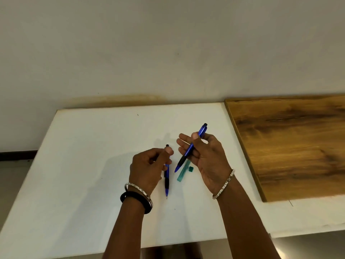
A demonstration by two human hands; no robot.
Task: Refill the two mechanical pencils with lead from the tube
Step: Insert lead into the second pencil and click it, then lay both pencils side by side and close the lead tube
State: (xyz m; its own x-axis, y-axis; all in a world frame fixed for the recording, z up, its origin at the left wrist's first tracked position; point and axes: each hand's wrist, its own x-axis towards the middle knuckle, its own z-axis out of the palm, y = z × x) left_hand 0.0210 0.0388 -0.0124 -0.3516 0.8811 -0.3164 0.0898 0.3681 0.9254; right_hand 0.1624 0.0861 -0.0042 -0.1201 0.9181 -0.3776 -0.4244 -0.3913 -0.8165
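Observation:
My right hand (205,156) holds a blue mechanical pencil (191,147) with a black grip, tilted, its tip pointing down-left above the table. My left hand (149,167) grips a second blue pencil (166,181), nearly upright, tip down toward the white table; its black top shows above my fingers. A teal see-through lead tube (183,171) lies on the table between my hands, partly hidden by my right hand. Its small teal cap (190,169) lies loose beside it.
The white table (93,156) stands against a pale wall. A brown wooden board (291,146) lies on the right. The table's near edge runs just below my forearms. Bangles sit on both wrists.

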